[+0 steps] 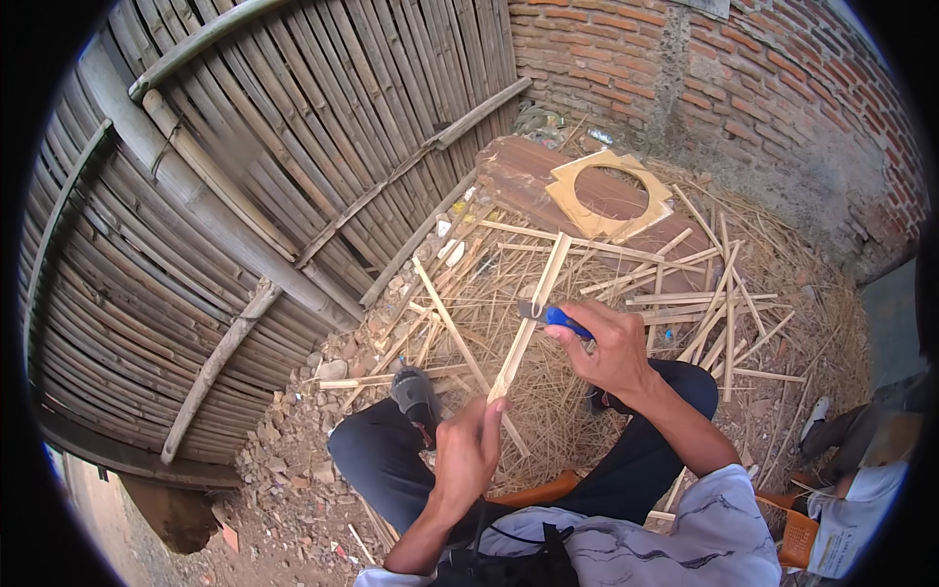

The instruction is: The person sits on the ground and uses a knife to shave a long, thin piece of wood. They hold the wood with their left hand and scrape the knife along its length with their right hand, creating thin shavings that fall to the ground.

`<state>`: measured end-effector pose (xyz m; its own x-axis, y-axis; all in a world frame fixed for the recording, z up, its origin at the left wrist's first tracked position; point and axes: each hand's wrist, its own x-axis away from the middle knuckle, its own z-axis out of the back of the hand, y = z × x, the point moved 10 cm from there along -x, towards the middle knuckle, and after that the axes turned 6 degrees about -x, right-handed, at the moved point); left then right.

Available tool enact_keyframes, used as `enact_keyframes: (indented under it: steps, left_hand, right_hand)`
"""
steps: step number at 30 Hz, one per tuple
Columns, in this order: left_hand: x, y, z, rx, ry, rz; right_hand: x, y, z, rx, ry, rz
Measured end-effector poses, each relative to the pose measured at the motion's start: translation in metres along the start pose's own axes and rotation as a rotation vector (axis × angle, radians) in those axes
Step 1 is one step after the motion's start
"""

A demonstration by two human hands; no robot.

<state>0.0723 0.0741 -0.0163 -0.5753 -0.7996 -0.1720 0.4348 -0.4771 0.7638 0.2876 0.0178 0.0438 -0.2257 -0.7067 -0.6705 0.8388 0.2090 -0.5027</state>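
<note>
My left hand (467,455) is closed around the lower end of a pale split bamboo strip (553,266), which slants up and away in front of me. In my right hand (611,344) is a blue-handled utility knife (568,321). Its blade lies across the strip at about mid-length, touching it. A thin sliver seems to curl at the blade. My right fingers wrap the handle and hide part of it. Both hands are above the ground, between my bent knees.
Loose bamboo strips (729,323) lie scattered over straw and shavings on the right. Beyond is a brown board (518,181) bearing a cardboard piece with a round hole (572,196). A bamboo fence (323,127) rises left, a brick wall (606,59) behind. Another person's leg (843,435) shows at right.
</note>
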Motion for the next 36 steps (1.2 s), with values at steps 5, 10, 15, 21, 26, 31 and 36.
enact_keyframes:
  steps: [5,10,15,21,26,31,36]
  left_hand:
    - [0.012,-0.008,0.000,0.015,-0.095,0.015]
    - [0.033,-0.018,0.013,0.047,-0.141,0.041]
    - [0.035,-0.044,0.022,0.104,-0.132,0.118]
    - [0.012,-0.048,0.012,0.174,-0.039,0.128]
    - [-0.003,-0.029,-0.003,0.204,-0.053,0.079]
    - [-0.011,-0.008,-0.003,0.149,0.026,-0.007]
    - [-0.013,0.009,-0.002,0.077,0.068,-0.010]
  right_hand:
    - [-0.012,0.022,0.027,0.049,0.088,-0.054]
    - [-0.026,0.073,0.080,0.145,0.292,-0.221]
    - [-0.023,0.081,0.084,0.129,0.198,-0.429]
    - [-0.004,0.016,0.013,-0.142,0.044,-0.066]
    - [0.020,-0.017,-0.033,-0.209,-0.198,0.011]
    - [0.025,-0.024,-0.038,-0.209,-0.175,0.069]
    - [0.025,-0.031,-0.036,-0.157,-0.192,0.090]
